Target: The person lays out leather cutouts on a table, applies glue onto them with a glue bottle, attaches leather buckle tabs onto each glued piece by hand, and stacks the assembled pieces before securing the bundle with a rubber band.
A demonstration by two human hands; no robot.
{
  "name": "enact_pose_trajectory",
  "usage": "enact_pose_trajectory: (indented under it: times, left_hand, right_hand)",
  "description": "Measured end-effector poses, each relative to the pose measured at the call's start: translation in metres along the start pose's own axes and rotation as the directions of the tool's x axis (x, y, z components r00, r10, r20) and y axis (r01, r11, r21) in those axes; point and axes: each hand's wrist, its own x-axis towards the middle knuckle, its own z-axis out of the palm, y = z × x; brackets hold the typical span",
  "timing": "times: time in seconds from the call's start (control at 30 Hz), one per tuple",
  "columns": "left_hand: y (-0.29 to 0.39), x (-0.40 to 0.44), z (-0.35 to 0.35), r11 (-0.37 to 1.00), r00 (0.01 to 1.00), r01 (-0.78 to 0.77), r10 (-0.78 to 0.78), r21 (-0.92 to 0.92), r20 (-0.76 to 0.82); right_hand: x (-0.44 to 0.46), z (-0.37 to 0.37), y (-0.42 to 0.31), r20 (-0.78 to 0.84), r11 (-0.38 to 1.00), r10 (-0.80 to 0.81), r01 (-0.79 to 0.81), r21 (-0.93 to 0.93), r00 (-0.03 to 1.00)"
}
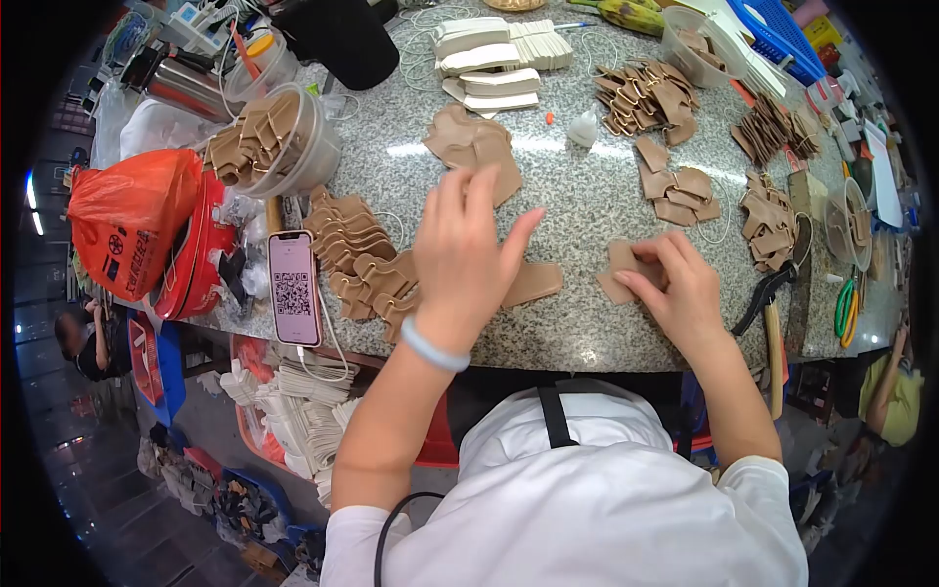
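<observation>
1. Right hand (675, 284): thumb and fingers pinch a small brown piece (619, 266) near the front edge of the worktop (577, 342).
2. Left hand (455, 254): fingers spread, thumb held out to the side, palm down; whether it touches or grips anything beneath, I cannot tell. A brown strip (534, 282) shows beside it, partly covered, pointing towards the right hand.
3. Left of the left hand, overlapping brown pieces with metal fittings form a row (347, 245); beside them lies a phone (293, 286) showing a QR code, cable plugged in.
4. Right of the right hand is a black-handled tool (766, 298).
5. Just past the left fingertips, flat brown pieces lie in a pile (469, 140); whether the fingers touch it is unclear.
6. Further off: a tub (318, 147) of brown pieces on the left, a small white bottle (584, 129) near the middle, and fitted pieces (646, 98) heaped to its right.
7. Farthest: stacked white strips (489, 64) and bananas (631, 14).
</observation>
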Motion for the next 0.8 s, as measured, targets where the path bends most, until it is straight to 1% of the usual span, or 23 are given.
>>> enact_pose_trajectory:
  times: [0.03, 0.07, 0.13, 0.17, 0.23, 0.27, 0.3, 0.37, 0.4, 0.47, 0.5, 0.53, 0.57, 0.6, 0.63, 0.67, 0.7, 0.73, 0.77, 0.8]
  left_hand:
    - [0.002, 0.009, 0.005, 0.997, 0.999, 0.032, -0.031, 0.077, -0.017]
    - [0.001, 0.014, 0.008, 0.997, 0.999, 0.028, -0.027, 0.076, -0.02]
    - [0.0, 0.019, 0.016, 0.962, 0.981, 0.022, -0.074, 0.272, 0.181]
    - [-0.005, 0.015, 0.019, 0.957, 0.994, -0.064, 0.036, 0.283, 0.104]
    - [-0.012, 0.006, 0.021, 0.946, 0.988, -0.152, 0.146, 0.285, 0.04]
    - [-0.011, 0.0, 0.017, 0.942, 0.984, -0.172, 0.179, 0.286, 0.003]
    - [-0.011, -0.004, 0.013, 0.941, 0.982, -0.182, 0.187, 0.284, 0.011]
    - [-0.011, -0.011, 0.007, 0.902, 0.907, -0.415, 0.421, 0.12, -0.029]
    - [-0.001, -0.014, 0.002, 0.888, 0.888, -0.459, 0.459, -0.021, 0.036]
    - [0.016, -0.023, 0.006, 0.849, 0.829, -0.509, 0.528, -0.144, 0.182]
    - [0.022, -0.023, 0.012, 0.835, 0.803, -0.531, 0.551, -0.146, 0.226]
    - [0.023, -0.021, 0.012, 0.833, 0.802, -0.534, 0.553, -0.143, 0.226]
    - [0.024, -0.018, 0.011, 0.867, 0.851, -0.457, 0.491, -0.2, 0.186]
    - [0.025, -0.015, 0.011, 0.889, 0.894, -0.376, 0.422, -0.262, 0.152]
    - [0.021, -0.012, 0.009, 0.919, 0.926, -0.328, 0.359, -0.221, 0.119]
    - [0.016, -0.006, 0.009, 0.95, 0.951, -0.281, 0.294, -0.138, 0.091]
    - [0.012, 0.0, 0.01, 0.973, 0.972, -0.225, 0.228, -0.055, 0.057]
    - [0.01, 0.008, 0.009, 0.981, 0.98, -0.19, 0.192, -0.031, 0.058]
    - [0.005, 0.009, 0.01, 0.982, 0.981, -0.186, 0.187, -0.028, 0.055]
    - [0.0, 0.01, 0.011, 0.988, 0.982, -0.155, 0.155, -0.002, 0.106]
  right_hand:
    - [-0.006, -0.007, 0.003, 0.018, 1.0, 0.017, -0.017, -0.002, 1.0]
    - [-0.008, -0.014, 0.005, 0.013, 1.0, 0.016, -0.016, -0.004, 1.0]
    - [-0.013, -0.029, 0.008, 0.093, 0.999, 0.05, -0.049, -0.016, 0.994]
    - [-0.015, -0.031, 0.011, 0.085, 0.998, 0.062, -0.061, -0.019, 0.994]
    - [-0.02, -0.033, 0.019, 0.003, 0.996, 0.06, -0.06, 0.071, 0.998]
    - [-0.021, -0.034, 0.021, -0.034, 0.994, 0.058, -0.055, 0.096, 0.998]
    - [-0.021, -0.034, 0.023, -0.038, 0.993, 0.068, -0.064, 0.099, 0.997]
    - [-0.018, -0.032, 0.026, -0.156, 0.987, 0.009, 0.016, 0.16, 0.988]
    - [-0.015, -0.03, 0.024, -0.156, 0.987, 0.012, 0.013, 0.162, 0.988]
    - [-0.003, -0.022, 0.015, -0.195, 0.979, -0.113, 0.143, 0.144, 0.974]
    - [0.002, -0.019, 0.013, -0.215, 0.969, -0.176, 0.207, 0.132, 0.961]
    - [0.005, -0.012, 0.014, -0.181, 0.963, -0.229, 0.25, 0.103, 0.956]
    - [0.01, -0.008, 0.014, -0.187, 0.963, -0.228, 0.25, 0.103, 0.956]
    - [0.013, -0.005, 0.012, -0.133, 0.954, -0.285, 0.295, 0.059, 0.949]
    - [0.014, -0.003, 0.012, -0.073, 0.94, -0.339, 0.341, 0.019, 0.938]
    - [0.014, 0.0, 0.014, -0.035, 0.944, -0.33, 0.33, -0.016, 0.943]
    - [0.013, -0.001, 0.014, -0.033, 0.943, -0.333, 0.333, -0.013, 0.942]
    - [0.013, -0.003, 0.014, -0.023, 0.947, -0.321, 0.32, -0.033, 0.947]
    - [0.013, -0.004, 0.013, -0.013, 0.95, -0.309, 0.308, -0.054, 0.951]
    - [0.011, -0.005, 0.014, -0.011, 0.948, -0.313, 0.312, -0.054, 0.95]
